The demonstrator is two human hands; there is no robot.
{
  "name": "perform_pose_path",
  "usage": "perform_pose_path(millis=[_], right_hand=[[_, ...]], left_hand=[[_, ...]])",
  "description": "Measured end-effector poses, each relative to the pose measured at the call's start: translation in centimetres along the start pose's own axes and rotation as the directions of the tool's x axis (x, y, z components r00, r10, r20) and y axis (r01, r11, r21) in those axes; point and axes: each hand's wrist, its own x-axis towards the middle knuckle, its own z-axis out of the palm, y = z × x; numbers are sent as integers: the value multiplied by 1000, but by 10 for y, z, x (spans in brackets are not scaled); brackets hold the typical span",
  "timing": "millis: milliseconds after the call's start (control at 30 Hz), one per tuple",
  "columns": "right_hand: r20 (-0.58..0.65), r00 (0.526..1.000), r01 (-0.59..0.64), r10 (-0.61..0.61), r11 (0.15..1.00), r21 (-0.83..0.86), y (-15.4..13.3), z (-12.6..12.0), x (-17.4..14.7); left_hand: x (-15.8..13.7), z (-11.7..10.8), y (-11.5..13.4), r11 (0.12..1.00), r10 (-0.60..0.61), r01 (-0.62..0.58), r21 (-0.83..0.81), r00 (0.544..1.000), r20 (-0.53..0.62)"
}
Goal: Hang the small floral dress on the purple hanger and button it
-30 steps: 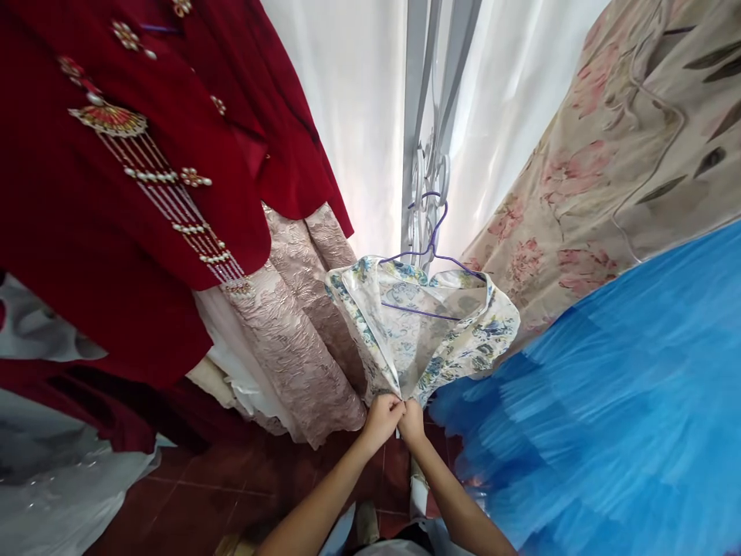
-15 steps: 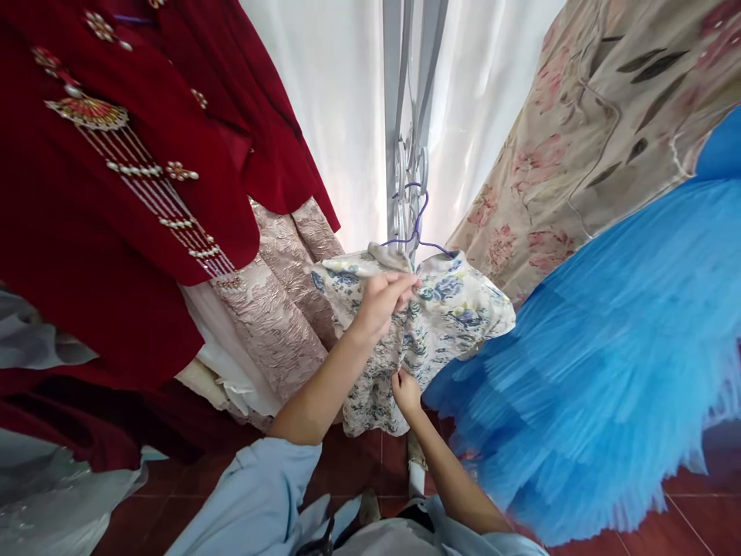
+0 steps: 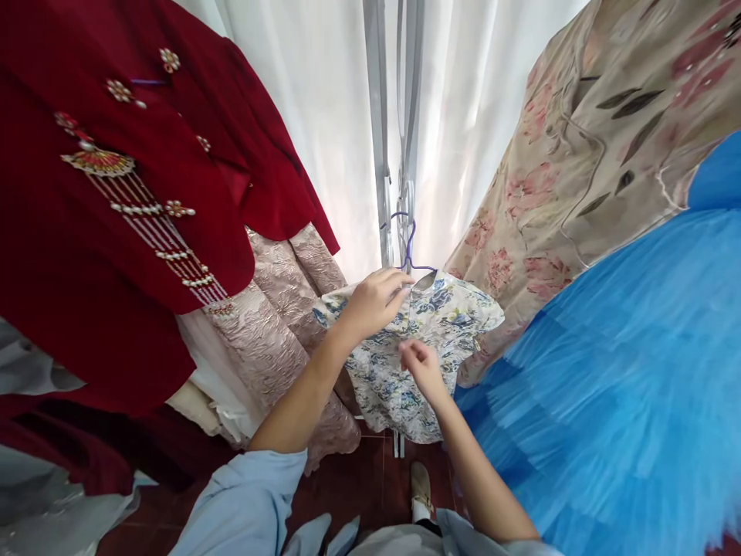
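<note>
A small cream dress with a blue flower print (image 3: 445,324) hangs on a purple hanger (image 3: 408,243) from a grey metal rack (image 3: 382,139). My left hand (image 3: 375,300) pinches the dress at its collar, just below the hanger hook. My right hand (image 3: 421,366) rests on the front of the dress lower down, fingers curled against the cloth; whether it grips the cloth I cannot tell.
A dark red beaded garment (image 3: 116,216) hangs at the left with a pink brocade skirt (image 3: 278,340) under it. At the right hang a beige floral dress (image 3: 602,154) and a blue tulle skirt (image 3: 625,386). White curtains (image 3: 312,100) fill the back. The floor is red tile (image 3: 359,486).
Both hands were pinching the open dress edges low down. My left hand rose to the collar and the dress front is now closed; my right hand moved up the front.
</note>
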Motion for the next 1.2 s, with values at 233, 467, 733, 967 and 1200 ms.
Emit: perform_pose_path(millis=[233, 467, 733, 967, 1200], right_hand=[[-110, 982, 177, -155, 956, 236, -86, -7, 62], [-141, 982, 165, -129, 944, 286, -81, -3, 68], [-191, 964, 212, -184, 968, 137, -74, -12, 70], [-172, 954, 275, -246, 946, 174, -72, -4, 68], [-66, 981, 191, -181, 955, 227, -76, -8, 71]], left_hand=[[7, 12, -5, 999, -43, 41, 23, 992, 116], [12, 20, 5, 990, -131, 133, -44, 990, 49], [11, 29, 10, 981, -185, 184, -63, 983, -17], [9, 30, 4, 985, -166, 164, -53, 985, -47], [9, 28, 3, 992, -107, 102, -73, 992, -72]])
